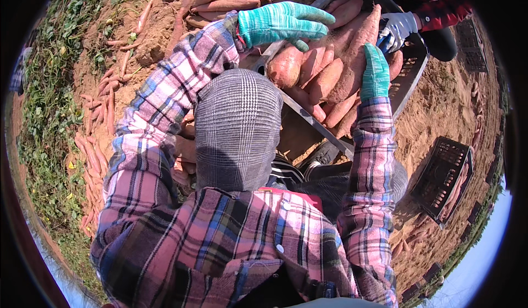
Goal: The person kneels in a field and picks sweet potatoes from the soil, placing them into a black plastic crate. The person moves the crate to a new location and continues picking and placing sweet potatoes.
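Note:
My left hand (pixel 286 24), in a green-and-white knit glove, hovers palm down over the near left edge of a black plastic crate (pixel 315 120). Its fingers are extended with the thumb apart, and no object shows in it. Sweet potatoes (pixel 284 66) fill the crate in a heap. My right hand (pixel 376 72), gloved alike, lies with straight fingers against the side of a long sweet potato (pixel 355 60) on top of the heap. Its palm and thumb are hidden, so whether it grips is unclear.
Another person's white-and-blue gloved hand (pixel 398 29) reaches in at the crate's far right side. Loose sweet potatoes (pixel 227 5) lie on sandy soil (pixel 429 106) beyond my left arm. A second black crate (pixel 441 176) stands at right. Green vines (pixel 49 130) line the left.

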Tool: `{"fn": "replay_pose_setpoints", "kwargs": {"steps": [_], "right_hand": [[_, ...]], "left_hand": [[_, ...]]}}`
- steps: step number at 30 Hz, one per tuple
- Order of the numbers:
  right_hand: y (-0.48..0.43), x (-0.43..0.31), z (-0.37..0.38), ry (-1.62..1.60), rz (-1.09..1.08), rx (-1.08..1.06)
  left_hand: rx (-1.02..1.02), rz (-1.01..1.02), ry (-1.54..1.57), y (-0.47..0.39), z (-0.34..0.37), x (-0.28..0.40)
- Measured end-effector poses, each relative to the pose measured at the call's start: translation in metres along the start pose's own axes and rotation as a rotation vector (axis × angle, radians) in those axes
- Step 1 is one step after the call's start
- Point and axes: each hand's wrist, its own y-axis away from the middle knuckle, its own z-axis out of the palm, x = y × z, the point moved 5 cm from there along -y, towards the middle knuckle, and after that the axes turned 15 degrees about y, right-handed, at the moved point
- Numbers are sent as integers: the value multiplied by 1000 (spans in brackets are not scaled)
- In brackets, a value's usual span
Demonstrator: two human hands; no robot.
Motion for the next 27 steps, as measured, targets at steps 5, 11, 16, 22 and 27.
{"fn": "replay_pose_setpoints", "kwargs": {"steps": [5,11,16,22,27], "right_hand": [[28,50,4,273,64,25],[31,10,58,930,157,-261],[42,-15,74,959,265,-448],[56,-13,75,1173,277,-481],[64,7,71,1126,177,-258]], "left_hand": [[306,6,435,36,-65,-55],[528,80,631,119,-87,-103],[908,-9,769,176,-89,-141],[962,-440,76,182,-99,-215],[980,-610,-630,158,-138,-208]]}}
